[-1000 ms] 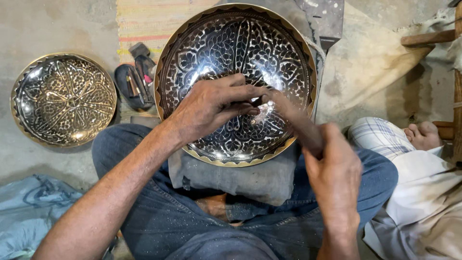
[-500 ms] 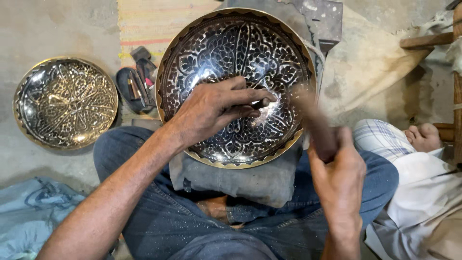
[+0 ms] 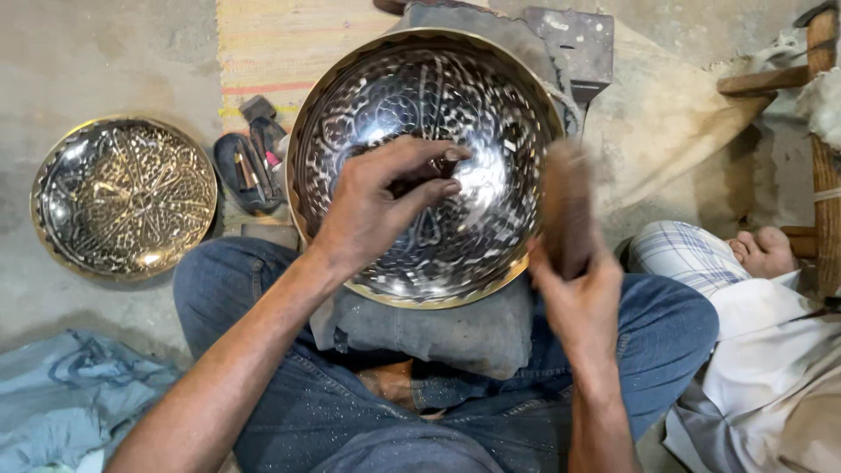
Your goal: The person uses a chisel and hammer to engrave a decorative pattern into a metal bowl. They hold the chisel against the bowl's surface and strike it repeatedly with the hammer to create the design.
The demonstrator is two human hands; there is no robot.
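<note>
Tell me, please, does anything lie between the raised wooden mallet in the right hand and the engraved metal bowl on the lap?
Nothing visible does. The right hand holds the wooden mallet up over the bowl's right side. The left hand pinches a small tool, mostly hidden, nearer the bowl's centre, left of the mallet and apart from it.

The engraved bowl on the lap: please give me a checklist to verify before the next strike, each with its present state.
1. Engraved bowl rests on the grey cushion: ok.
2. Left hand is inside the bowl, fingers pinched on a small tool: ok; the tool's tip is hidden, cannot tell where it sits.
3. Right hand grips the wooden mallet: ok.
4. Mallet head is steady and aimed: cannot tell, it is blurred.
5. Second engraved dish lies on the floor, apart from the arms: ok.
6. Another person's foot is beside the right knee, close to the swing: not ok.
</note>
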